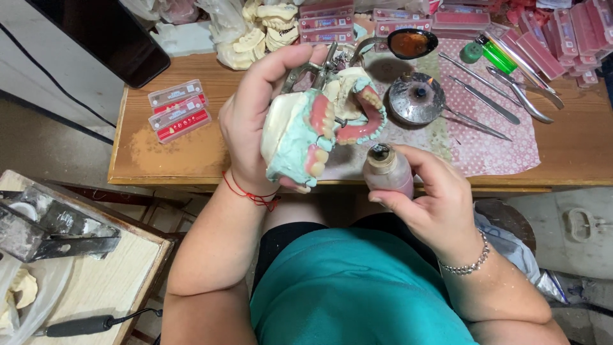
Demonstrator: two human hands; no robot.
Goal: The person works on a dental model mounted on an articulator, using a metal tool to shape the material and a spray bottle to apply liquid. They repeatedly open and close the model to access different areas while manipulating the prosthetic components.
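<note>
Packages caught my eye first: two flat clear-topped cases with red strips (pixel 178 109) lay on the wooden bench (pixel 191 150), well to the left of the dental model (pixel 316 124), and stacked rows of pink and red flat boxes (pixel 555 41) ran along the bench's far right edge behind that same model. I could make out pale labels on them but not what they said.

From my remote seat I watched the left hand (pixel 255 112) wrapped around the model, thumb up over its top and fingers curled beneath, holding it above the bench's near edge. It was a hinged plaster cast with a greenish base, pink gums and pale teeth, standing open on a metal frame. Just below and right of the model, the right hand (pixel 434 204) pinched a small bottle of pink powder (pixel 388 170) between thumb and fingers, its open mouth tilted up toward the teeth.

Behind the model sat a round metal burner (pixel 416 97) on a pink patterned cloth (pixel 491 137), with slim metal instruments (pixel 488 96) and a green lighter (pixel 497 56) farther right. A spoon holding amber stuff (pixel 408 43) and white plaster casts (pixel 265 32) lay at the back. Left of the model and lower, a second pale table (pixel 108 281) carried a dark metal block (pixel 51 223) and a black handpiece (pixel 80 326).
</note>
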